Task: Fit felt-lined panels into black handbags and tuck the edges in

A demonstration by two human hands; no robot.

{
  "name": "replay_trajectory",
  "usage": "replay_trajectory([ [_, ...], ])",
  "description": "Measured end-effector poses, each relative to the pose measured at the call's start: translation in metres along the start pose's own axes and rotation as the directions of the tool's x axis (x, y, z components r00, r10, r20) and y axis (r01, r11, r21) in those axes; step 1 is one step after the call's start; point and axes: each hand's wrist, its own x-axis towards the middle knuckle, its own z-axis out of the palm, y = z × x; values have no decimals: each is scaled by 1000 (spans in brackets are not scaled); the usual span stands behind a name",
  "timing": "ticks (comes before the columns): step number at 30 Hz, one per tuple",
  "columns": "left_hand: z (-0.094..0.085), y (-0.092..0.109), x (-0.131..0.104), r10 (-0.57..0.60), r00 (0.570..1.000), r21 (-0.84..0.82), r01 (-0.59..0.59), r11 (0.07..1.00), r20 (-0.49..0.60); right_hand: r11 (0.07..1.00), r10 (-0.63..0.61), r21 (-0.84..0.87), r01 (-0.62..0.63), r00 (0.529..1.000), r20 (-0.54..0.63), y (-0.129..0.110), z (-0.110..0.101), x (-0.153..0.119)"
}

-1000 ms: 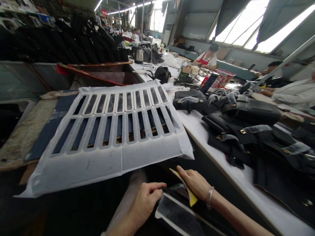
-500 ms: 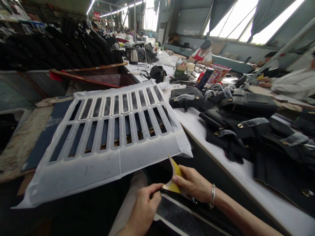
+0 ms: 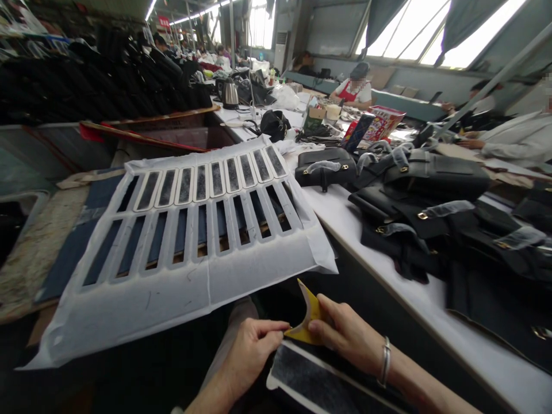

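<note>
My right hand point(image 3: 345, 330) grips a thin, bent yellow piece point(image 3: 314, 322) with a pale edge, its pointed end sticking up. The thumb lies on one face and the fingers are behind. My left hand point(image 3: 254, 351) has thumb and forefinger pinched together at the piece's lower left corner; what is between the tips is too small to make out. Just below both hands lies a dark strip with a pale rim point(image 3: 319, 376), on a black item largely hidden in shadow. Ahead, a white sheet point(image 3: 155, 313) carries similar pale-rimmed dark strips point(image 3: 217, 178) beside rows of long cut-out slots.
Black bags with wrapped handles point(image 3: 431, 178) crowd the white table point(image 3: 390, 299) on my right. A steel kettle point(image 3: 230, 95) stands farther back. Black goods point(image 3: 99, 80) are piled at the left. A person in a red apron point(image 3: 356, 89) sits across the table, another at far right.
My left hand has shifted from the dark strip's edge to a fingertip pinch by the yellow piece's corner, uncovering more of the strip. My right hand has moved slightly right and down.
</note>
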Motion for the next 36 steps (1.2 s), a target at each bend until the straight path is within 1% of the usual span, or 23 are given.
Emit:
replay_trajectory([
  [2,2,1,-2,4,1000,9,-4,1000,-14,998,-13,-61,13,1000,-2,1,1,-1],
  [4,5,3,-5,20,998,66,-17,998,-54,995,-34,-97,35,999,7,2,2,-3],
  [7,10,7,-9,66,992,156,-48,987,-110,985,-91,-146,90,996,1,4,5,-6],
  [10,12,9,-11,114,985,205,-85,975,-132,958,-151,-251,140,988,-28,7,10,-9],
  [14,10,9,-12,134,983,233,-103,967,-124,894,-220,-418,165,971,-89,12,18,-14],
  [17,7,5,-10,122,988,232,-96,968,-99,862,-274,-470,187,954,-123,15,22,-20],
  [21,6,0,-7,124,991,188,-111,976,-58,816,-331,-544,196,930,-162,15,25,-25],
  [25,8,0,-9,148,986,213,-129,968,-77,748,-404,-635,195,892,-202,11,29,-23],
  [27,8,0,-9,170,981,219,-148,964,-88,729,-412,-660,183,887,-208,8,32,-23],
  [29,6,-2,-9,156,986,190,-143,971,-58,727,-396,-665,169,895,-206,7,34,-23],
  [31,3,-3,-7,124,992,142,-122,982,-6,755,-352,-639,145,912,-209,7,33,-25],
  [34,-2,-5,-5,88,994,75,-93,993,67,855,-268,-500,138,943,-198,11,28,-26],
  [36,-3,-5,-4,75,993,43,-79,996,86,906,-229,-402,133,952,-202,13,25,-26],
])
